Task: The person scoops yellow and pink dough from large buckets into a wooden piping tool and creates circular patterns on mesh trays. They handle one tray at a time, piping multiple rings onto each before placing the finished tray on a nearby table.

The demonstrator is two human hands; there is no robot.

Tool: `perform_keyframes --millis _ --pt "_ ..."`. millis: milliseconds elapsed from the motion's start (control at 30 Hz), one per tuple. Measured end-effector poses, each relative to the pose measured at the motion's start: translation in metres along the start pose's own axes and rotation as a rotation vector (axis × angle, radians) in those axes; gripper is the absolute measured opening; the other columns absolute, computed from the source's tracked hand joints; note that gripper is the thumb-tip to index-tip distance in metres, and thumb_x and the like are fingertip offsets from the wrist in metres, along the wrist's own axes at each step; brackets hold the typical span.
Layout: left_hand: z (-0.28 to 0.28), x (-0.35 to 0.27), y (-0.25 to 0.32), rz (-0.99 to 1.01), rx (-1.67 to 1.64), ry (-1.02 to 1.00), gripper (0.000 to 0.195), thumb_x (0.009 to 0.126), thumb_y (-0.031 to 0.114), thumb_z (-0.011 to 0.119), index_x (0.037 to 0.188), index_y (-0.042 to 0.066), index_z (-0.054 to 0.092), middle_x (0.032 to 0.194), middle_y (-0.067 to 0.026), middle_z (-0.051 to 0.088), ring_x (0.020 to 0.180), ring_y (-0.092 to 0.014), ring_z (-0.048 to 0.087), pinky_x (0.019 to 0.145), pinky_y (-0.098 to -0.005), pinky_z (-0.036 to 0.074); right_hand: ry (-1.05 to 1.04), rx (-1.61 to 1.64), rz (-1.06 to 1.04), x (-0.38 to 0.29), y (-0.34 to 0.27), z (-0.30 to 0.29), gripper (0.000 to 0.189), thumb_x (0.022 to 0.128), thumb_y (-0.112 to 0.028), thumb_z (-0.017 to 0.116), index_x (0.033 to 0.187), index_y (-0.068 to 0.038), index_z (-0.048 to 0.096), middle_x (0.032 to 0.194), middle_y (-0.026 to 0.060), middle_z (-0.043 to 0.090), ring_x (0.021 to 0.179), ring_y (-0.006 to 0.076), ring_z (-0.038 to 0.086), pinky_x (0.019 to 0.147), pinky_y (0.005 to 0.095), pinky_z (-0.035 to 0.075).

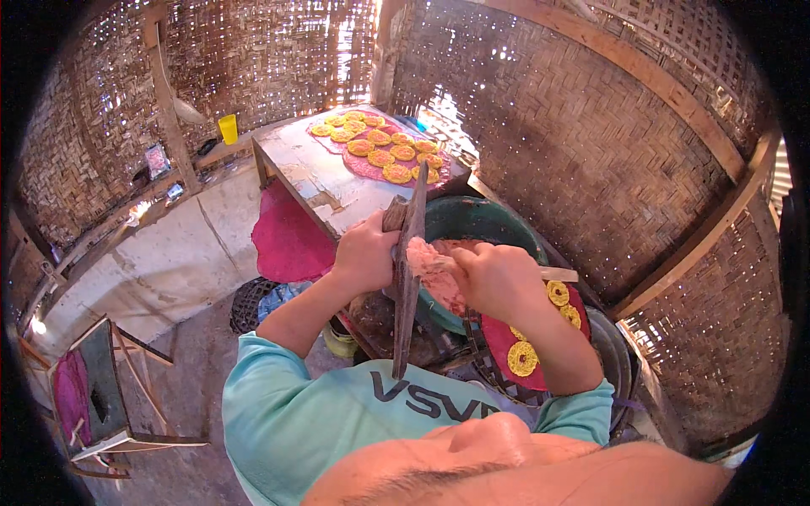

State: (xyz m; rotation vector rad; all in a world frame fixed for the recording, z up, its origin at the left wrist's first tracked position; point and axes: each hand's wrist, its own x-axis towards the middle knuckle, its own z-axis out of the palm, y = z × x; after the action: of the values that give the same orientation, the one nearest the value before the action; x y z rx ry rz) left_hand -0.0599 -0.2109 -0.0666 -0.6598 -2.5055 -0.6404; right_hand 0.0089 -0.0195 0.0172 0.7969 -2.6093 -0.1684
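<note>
My left hand (365,254) is closed around a short wooden handle (395,214) that sits against a long, dark wooden board (409,278) seen nearly edge-on. In my right hand (500,278) is a flat wooden stick (559,274), its far end hidden by my fingers. A lump of soft pink dough (423,254) lies between my right fingers and the board, seemingly touching the board. Below is a green basin (490,212) with more pink dough (445,296) inside. Right of the basin, a pink sheet (493,335) bears several yellow lattice rings (523,358).
Ahead, a worn white table (285,158) holds pink sheets with yellow rounds (380,158), many pink-centred. A magenta sheet (291,234) hangs by its side. A yellow cup (228,129) stands on the wall ledge. Woven bamboo walls (569,126) close in the right. Wooden frames (107,386) stand lower left.
</note>
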Motion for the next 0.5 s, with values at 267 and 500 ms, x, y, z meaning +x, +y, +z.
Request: perform_keyframes --millis 267,500 --pt "-0.001 0.014 -0.017 -0.02 -0.287 -0.348 0.034 0.066 0.031 0.062 0.091 0.008 0.062 0.104 -0.0142 0.053 0.089 -0.029 0.056 0.076 -0.036 0.045 0.492 -0.44 -0.324 -0.002 -0.015 0.036 0.02 0.082 -0.021 0.045 0.092 -0.008 0.057 0.077 0.0048 0.056 0.07 0.0148 0.054 0.06 0.0263 0.039" --pt "0.073 0.022 -0.118 -0.085 -1.242 -0.482 0.034 0.066 0.029 0.066 0.092 0.007 0.061 0.086 -0.007 0.061 0.08 -0.018 0.059 0.072 -0.0344 0.046 0.603 -0.476 -0.42 -0.022 0.023 0.01 0.025 0.071 -0.015 0.061 0.096 -0.01 0.059 0.078 0.0034 0.055 0.066 0.0151 0.052 0.057 0.0244 0.038"
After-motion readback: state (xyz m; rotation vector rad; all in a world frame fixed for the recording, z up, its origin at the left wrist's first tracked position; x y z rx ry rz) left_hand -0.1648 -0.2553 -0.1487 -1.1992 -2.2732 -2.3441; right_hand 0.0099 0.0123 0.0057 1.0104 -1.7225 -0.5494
